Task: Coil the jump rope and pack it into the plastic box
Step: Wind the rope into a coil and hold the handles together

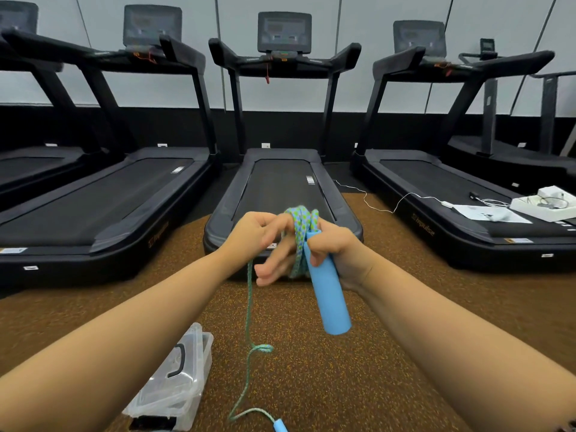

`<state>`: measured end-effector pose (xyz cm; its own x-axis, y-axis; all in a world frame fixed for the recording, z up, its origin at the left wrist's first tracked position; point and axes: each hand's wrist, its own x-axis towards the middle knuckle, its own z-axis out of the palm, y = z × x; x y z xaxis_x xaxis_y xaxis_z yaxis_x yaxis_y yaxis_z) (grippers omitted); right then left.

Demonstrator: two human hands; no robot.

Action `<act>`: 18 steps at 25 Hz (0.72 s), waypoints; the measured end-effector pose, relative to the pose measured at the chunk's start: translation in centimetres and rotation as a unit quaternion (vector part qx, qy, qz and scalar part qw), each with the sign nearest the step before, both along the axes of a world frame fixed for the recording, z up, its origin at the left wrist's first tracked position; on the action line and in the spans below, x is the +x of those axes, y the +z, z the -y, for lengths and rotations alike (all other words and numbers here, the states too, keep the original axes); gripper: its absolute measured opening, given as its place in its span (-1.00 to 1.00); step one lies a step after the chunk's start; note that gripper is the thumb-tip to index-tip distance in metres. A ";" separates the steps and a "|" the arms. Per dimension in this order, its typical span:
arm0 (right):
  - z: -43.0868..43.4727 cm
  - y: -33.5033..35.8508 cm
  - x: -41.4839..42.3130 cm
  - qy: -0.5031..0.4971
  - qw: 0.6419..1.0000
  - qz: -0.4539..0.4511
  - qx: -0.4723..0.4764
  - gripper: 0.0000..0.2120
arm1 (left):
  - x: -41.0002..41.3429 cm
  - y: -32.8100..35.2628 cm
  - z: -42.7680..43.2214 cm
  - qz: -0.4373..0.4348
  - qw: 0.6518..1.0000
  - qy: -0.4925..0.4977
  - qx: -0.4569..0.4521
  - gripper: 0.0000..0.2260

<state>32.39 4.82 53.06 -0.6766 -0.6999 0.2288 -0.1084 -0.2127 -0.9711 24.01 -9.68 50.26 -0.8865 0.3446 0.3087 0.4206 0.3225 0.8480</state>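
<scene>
My right hand (336, 249) grips a blue foam jump rope handle (327, 294) that points down and toward me. Several loops of the green-and-blue braided rope (301, 232) are wound around the handle's top. My left hand (258, 241) pinches the rope beside those loops, its lower fingers spread. A loose strand (248, 310) hangs from the hands to the floor, kinks, and runs to the second blue handle (280, 426) at the bottom edge. The clear plastic box (174, 385) with a black handle on its lid lies closed on the floor under my left forearm.
Brown speckled rubber floor (358, 369) lies below my arms. Several black treadmills stand in a row ahead; the middle one (282, 188) is right behind my hands. White boxes, papers and cables (548, 202) sit on the right treadmill's deck.
</scene>
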 end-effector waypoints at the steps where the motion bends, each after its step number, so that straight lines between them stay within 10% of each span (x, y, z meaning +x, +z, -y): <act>1: 0.1 0.5 0.0 -0.007 1.000 -0.009 -0.005 -0.54 | 0.4 -0.2 -0.3 -0.005 1.000 -0.008 -0.012 -0.65; 7: -1.0 3.4 -1.6 -0.017 0.998 -0.052 -0.037 -0.37 | 1.5 -3.2 -1.6 0.031 0.999 -0.021 -0.019 -0.61; 18: -3.1 3.6 -6.5 -0.210 0.975 -0.045 0.055 -0.67 | 1.3 -0.7 -1.4 0.026 0.986 -0.127 -0.105 -0.61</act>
